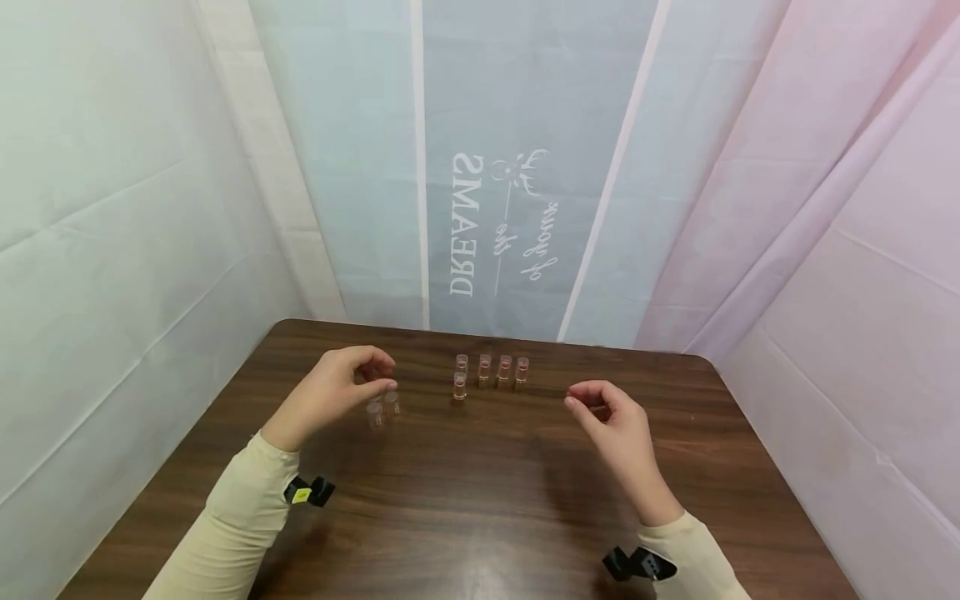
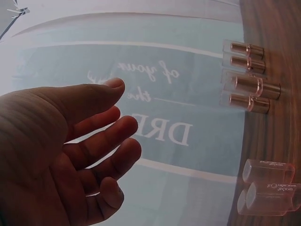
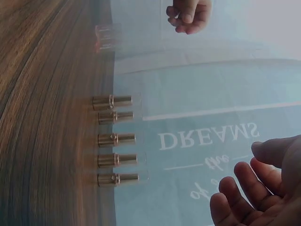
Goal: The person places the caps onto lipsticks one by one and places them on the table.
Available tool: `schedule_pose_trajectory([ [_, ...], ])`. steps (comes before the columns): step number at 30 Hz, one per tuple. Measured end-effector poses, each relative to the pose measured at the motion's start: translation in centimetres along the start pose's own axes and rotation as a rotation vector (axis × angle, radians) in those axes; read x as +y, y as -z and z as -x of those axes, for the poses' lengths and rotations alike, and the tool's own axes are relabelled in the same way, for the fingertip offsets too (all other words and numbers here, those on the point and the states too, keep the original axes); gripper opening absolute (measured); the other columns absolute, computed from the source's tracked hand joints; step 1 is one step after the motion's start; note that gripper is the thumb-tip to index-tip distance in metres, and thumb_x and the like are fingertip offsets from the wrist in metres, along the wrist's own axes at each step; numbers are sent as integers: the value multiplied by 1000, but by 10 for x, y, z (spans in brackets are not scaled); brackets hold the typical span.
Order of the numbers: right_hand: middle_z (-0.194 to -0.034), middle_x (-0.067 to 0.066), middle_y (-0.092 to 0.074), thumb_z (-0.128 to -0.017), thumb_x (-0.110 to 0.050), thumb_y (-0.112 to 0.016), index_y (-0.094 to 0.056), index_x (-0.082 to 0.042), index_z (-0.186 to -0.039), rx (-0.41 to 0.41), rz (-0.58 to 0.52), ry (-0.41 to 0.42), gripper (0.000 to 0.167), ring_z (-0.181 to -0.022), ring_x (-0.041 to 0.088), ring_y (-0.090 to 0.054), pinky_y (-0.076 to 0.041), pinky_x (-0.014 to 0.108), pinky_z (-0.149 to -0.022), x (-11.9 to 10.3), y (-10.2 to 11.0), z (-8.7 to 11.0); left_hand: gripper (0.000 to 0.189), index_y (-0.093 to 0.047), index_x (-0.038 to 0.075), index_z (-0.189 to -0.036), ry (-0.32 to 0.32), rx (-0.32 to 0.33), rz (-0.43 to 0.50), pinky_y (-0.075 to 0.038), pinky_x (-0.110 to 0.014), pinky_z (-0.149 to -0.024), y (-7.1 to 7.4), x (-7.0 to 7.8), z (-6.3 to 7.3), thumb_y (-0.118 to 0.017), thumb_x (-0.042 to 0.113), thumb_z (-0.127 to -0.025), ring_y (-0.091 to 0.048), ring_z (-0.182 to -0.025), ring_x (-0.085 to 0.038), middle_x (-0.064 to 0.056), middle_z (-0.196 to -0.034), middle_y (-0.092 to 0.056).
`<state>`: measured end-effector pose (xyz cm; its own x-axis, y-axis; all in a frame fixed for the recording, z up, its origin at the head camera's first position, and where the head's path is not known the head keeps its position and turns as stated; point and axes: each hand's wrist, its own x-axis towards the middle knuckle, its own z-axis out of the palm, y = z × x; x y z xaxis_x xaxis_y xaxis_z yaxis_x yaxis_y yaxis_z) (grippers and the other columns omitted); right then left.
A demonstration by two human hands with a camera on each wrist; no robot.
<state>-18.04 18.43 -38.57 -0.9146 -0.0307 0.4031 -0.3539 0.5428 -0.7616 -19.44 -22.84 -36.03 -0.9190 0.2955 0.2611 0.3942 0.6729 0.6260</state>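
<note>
Both hands are raised above a wooden table, fingers loosely bent, holding nothing. My left hand [image 1: 326, 396] hovers just over several clear, pinkish cylinders [image 1: 375, 415] on the left side; white lettering shows on these cylinders [image 2: 270, 197] in the left wrist view. To the right, my right hand [image 1: 618, 433] hangs apart from everything, its thumb and fingertips turned inward. Between the hands, several lipstick tubes [image 1: 460, 387] with gold bodies and clear tops stand upright near the back. Those gold lipstick tubes [image 3: 117, 138] form a row in the right wrist view.
The dark wooden table [image 1: 465, 483] has rounded back corners. Behind it hangs a blue-grey cloth [image 1: 525, 100] with mirrored white lettering. Pale cloth walls [image 1: 112, 208] close in the left and right sides.
</note>
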Motion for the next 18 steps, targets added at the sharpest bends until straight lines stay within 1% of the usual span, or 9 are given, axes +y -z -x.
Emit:
schedule_pose_trajectory([
  [5, -97, -4, -73, -94, -26, -77, -74, -17, -105, 5, -6, -18, 14, -82, 9, -66, -54, 22, -69, 5, 5, -2, 18, -71, 21, -109, 46, 6, -38, -54, -33, -75, -3, -3, -3, -78, 29, -94, -63, -82, -11, 9, -92, -69],
  [7, -98, -3, -73, -94, -27, -77, -74, -17, -105, 8, -4, -22, 15, -83, 9, -66, -54, 21, -69, 7, 8, -4, 19, -72, 19, -109, 85, 13, -67, -53, -35, -75, -5, -5, -3, -77, 30, -94, -63, -82, -12, 8, -92, -69],
  [9, -98, -3, -73, -95, -28, -77, -74, -17, -106, 10, -1, -22, 16, -84, 8, -66, -53, 20, -69, 8, 10, -6, 22, -72, 16, -109, 134, 5, -106, -53, -36, -75, -8, -9, -2, -77, 31, -94, -63, -82, -14, 5, -92, -70],
  [12, -98, -2, -73, -95, -29, -76, -74, -16, -106, 13, -1, -21, 17, -83, 8, -65, -53, 19, -69, 10, 13, -8, 27, -72, 10, -109, 216, -23, -179, -54, -39, -75, -13, -20, 2, -77, 32, -93, -65, -85, -16, -1, -96, -71],
  [14, -99, -2, -73, -95, -29, -76, -74, -16, -106, 14, -2, -22, 18, -84, 9, -65, -53, 19, -69, 11, 16, -9, 30, -71, 7, -108, 258, -49, -227, -55, -42, -74, -18, -29, 5, -78, 32, -92, -66, -85, -18, -4, -97, -72],
  [18, -99, -2, -73, -95, -29, -76, -74, -16, -107, 22, -7, -30, 18, -85, 9, -65, -52, 19, -68, 10, 20, -9, 35, -72, 5, -104, 315, -74, -296, -55, -45, -73, -27, -44, 10, -81, 35, -89, -67, -83, -21, -10, -100, -73],
])
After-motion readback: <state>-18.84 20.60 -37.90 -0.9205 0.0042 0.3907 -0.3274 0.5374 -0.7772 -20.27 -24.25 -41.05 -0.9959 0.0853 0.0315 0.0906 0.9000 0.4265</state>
